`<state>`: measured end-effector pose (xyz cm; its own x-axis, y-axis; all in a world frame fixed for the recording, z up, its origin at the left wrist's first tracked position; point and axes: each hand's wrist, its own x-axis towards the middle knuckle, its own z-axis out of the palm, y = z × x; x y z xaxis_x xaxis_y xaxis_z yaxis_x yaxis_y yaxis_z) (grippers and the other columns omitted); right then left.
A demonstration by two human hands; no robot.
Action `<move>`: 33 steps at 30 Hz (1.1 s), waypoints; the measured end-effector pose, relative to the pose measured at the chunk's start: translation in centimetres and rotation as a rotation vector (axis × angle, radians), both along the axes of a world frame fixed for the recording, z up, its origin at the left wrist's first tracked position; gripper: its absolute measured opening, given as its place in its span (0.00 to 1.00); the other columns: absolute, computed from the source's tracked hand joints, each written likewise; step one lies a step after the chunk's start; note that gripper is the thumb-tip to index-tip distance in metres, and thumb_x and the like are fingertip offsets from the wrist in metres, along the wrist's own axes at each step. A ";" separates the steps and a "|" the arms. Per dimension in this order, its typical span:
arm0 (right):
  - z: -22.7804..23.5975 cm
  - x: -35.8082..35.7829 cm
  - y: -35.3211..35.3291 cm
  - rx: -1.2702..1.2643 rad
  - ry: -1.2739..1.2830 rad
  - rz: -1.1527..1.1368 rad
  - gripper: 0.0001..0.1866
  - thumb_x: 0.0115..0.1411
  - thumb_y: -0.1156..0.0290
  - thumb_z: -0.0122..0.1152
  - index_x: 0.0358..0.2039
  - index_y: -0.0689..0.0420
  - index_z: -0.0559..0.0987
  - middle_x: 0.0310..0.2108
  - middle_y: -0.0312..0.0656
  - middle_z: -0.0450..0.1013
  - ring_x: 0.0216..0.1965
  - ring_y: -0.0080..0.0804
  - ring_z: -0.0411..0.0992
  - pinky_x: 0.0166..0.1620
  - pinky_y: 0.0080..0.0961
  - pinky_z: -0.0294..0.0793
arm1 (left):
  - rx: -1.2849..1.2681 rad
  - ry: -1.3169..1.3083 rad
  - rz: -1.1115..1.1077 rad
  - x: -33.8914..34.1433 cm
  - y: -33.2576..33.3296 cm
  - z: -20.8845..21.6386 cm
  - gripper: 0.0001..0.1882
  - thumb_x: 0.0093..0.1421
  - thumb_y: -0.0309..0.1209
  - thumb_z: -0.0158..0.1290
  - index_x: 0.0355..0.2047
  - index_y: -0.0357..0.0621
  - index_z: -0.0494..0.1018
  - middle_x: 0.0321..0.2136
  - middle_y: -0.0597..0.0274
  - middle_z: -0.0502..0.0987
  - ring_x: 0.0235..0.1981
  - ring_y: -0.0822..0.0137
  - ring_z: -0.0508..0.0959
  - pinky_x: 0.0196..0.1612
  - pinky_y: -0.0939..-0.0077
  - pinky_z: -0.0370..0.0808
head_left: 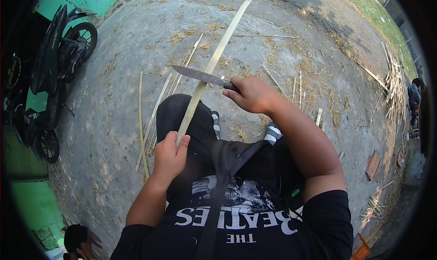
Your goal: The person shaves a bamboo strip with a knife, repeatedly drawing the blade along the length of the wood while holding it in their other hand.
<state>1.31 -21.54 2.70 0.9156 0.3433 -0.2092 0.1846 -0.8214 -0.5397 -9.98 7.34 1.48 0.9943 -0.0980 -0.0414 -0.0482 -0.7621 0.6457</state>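
Observation:
A long, pale bamboo strip [224,43] slants from my lap up past the top edge of the view. My left hand [171,153] is closed around its near end, above my left thigh. My right hand [249,94] grips the dark handle of a knife [196,74]. The broad, dull blade lies across the strip well above my left hand, its tip pointing left. Whether the edge bites into the bamboo I cannot tell.
Several split bamboo strips [157,103] lie on the concrete ground left of my knee. A large pile of strips [395,80] rests at the far right. A black motorcycle [59,55] stands at the left by a green wall. A brick-coloured block [373,165] lies at the right.

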 end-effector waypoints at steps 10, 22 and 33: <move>-0.8 -0.1 0.0 0.062 -0.019 0.056 0.26 0.69 0.45 0.53 0.39 0.59 0.78 0.31 0.56 0.78 0.39 0.59 0.77 0.43 0.52 0.75 | -0.015 -0.035 -0.003 -0.2 -0.2 -0.1 0.20 0.70 0.43 0.55 0.35 0.35 0.73 0.20 0.45 0.76 0.22 0.43 0.78 0.26 0.55 0.71; -1.9 0.3 0.0 0.138 -0.009 0.063 0.26 0.70 0.46 0.53 0.38 0.61 0.78 0.31 0.57 0.78 0.39 0.60 0.77 0.44 0.51 0.74 | -0.034 0.001 -0.034 -0.1 0.1 0.2 0.19 0.70 0.42 0.55 0.35 0.35 0.73 0.22 0.43 0.77 0.24 0.41 0.79 0.27 0.56 0.72; -2.4 -0.5 1.8 0.012 -0.112 0.186 0.26 0.68 0.43 0.52 0.38 0.57 0.77 0.29 0.55 0.78 0.38 0.59 0.77 0.41 0.54 0.75 | -0.023 -0.056 -0.056 0.0 0.3 -0.2 0.19 0.70 0.43 0.54 0.36 0.35 0.73 0.22 0.43 0.77 0.25 0.41 0.79 0.28 0.55 0.72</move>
